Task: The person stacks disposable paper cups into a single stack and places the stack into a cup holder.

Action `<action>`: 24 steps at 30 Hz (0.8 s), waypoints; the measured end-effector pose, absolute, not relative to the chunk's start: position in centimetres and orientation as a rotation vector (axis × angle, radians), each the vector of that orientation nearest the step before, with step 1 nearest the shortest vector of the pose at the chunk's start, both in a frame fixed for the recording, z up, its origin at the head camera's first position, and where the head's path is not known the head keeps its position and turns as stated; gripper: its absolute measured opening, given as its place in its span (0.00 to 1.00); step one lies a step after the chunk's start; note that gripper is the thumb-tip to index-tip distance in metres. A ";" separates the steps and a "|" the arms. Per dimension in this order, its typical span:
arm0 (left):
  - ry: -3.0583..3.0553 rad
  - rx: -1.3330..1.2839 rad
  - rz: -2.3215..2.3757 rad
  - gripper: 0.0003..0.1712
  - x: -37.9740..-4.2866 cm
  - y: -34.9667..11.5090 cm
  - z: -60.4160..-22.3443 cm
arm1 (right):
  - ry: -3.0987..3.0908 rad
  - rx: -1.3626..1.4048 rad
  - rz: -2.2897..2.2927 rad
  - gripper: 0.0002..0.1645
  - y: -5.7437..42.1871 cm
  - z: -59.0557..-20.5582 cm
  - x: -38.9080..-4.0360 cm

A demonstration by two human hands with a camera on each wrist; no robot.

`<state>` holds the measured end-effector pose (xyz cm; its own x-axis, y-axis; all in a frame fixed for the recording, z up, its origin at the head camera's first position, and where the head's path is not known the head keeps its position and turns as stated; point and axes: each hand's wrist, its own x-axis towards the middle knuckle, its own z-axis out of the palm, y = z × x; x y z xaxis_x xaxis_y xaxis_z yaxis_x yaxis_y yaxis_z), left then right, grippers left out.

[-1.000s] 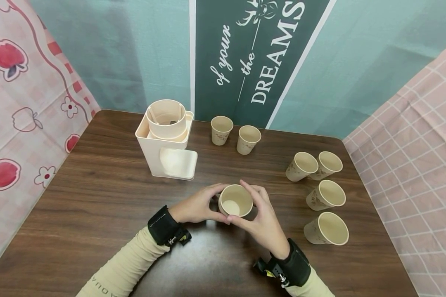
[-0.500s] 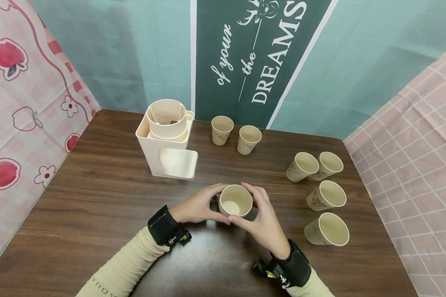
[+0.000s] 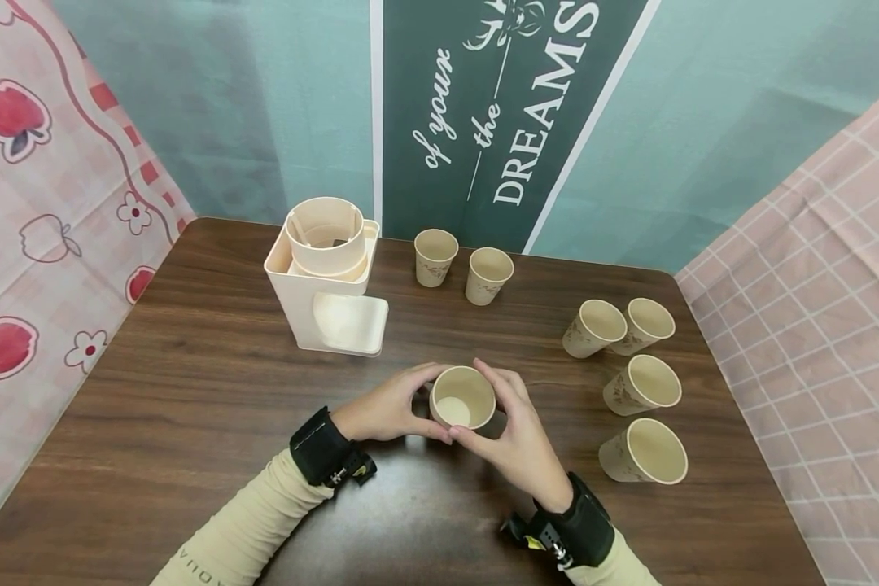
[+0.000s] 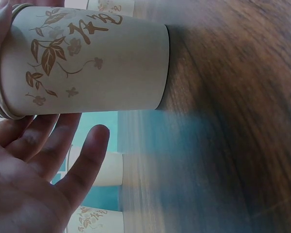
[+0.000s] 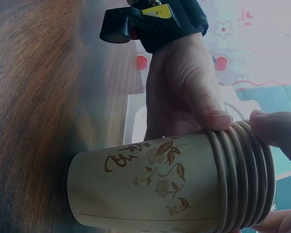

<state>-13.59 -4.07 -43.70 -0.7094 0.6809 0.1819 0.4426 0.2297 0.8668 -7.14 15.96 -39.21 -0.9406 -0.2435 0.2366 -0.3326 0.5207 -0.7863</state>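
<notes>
Both hands hold a stack of beige paper cups (image 3: 463,397) with brown leaf print, nested with several rims showing in the right wrist view. My left hand (image 3: 391,405) grips its left side near the rims, thumb in front and fingers behind. From the other side, my right hand (image 3: 514,425) grips the rims, with its thumb (image 5: 277,130) at the top cup's edge. In the head view the stack's mouth faces up. The left wrist view has the printed wall of the stack (image 4: 97,63) with the left fingers (image 4: 85,158) beside it; its base is close to the table.
A cream cup-holder box (image 3: 303,305) with a round tube on top and a side tray (image 3: 362,321) stands at the back left. Two single paper cups (image 3: 435,264) are at the back middle. Several more cups (image 3: 652,382) stand on the right of the brown table (image 3: 190,366).
</notes>
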 end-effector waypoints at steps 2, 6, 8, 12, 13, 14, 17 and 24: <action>2.267 1.048 1.471 0.47 -13.5 -4.0 -43.6 | -2.657 0.505 1.397 0.52 16.1 -39.5 -7.2; 2.268 1.050 1.476 0.48 -13.5 -4.0 -43.5 | -2.654 0.517 1.377 0.54 16.6 -40.8 -7.5; 2.265 1.062 1.487 0.48 -13.6 -4.0 -44.0 | -2.647 0.523 1.369 0.53 16.8 -41.1 -7.5; 2.252 1.073 1.503 0.48 -13.7 -4.1 -44.1 | -2.631 0.532 1.362 0.51 16.8 -41.1 -7.6; 2.250 1.073 1.505 0.48 -13.7 -4.1 -44.1 | -2.628 0.541 1.360 0.51 16.8 -41.0 -7.6; 2.251 1.072 1.504 0.47 -13.7 -4.1 -44.1 | -2.627 0.546 1.358 0.50 16.8 -41.0 -7.6; 2.259 1.063 1.492 0.47 -13.6 -4.0 -44.0 | -2.627 0.562 1.354 0.50 16.8 -40.9 -7.5; 2.268 1.042 1.492 0.47 -13.5 -3.8 -43.9 | -2.632 0.558 1.368 0.51 16.9 -40.7 -7.4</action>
